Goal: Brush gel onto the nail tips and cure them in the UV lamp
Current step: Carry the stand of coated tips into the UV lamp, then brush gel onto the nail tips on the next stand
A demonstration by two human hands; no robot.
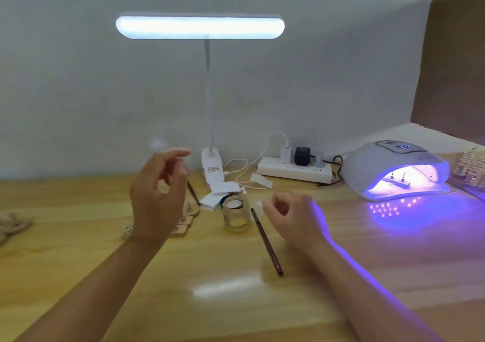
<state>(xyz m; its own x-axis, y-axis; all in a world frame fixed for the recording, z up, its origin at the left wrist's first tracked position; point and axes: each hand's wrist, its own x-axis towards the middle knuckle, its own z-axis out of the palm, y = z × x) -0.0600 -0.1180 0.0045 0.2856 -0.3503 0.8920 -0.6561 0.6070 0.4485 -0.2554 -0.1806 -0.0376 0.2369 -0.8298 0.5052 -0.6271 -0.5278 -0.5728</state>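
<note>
My left hand [157, 194] is raised above the wooden table [236, 302], blurred, with its fingers loosely curled. A faint pale blur [157, 143] hangs just above it; whether the hand holds it is unclear. My right hand [294, 218] hovers low with curled fingers and pinches a small white piece [258, 205]. A dark brush [266, 242] lies on the table between the hands, next to a small glass jar [236, 214]. At the right the UV lamp [388, 160] glows violet, with nail tips on stands [397, 180] inside.
Wooden nail stands [183, 222] and a second brush [193, 192] lie behind my left hand. A lit desk lamp [199, 26], white pads [225, 188] and a power strip [294, 171] stand at the back. A rack of tips [472, 165] and a cardboard panel [451, 66] are far right.
</note>
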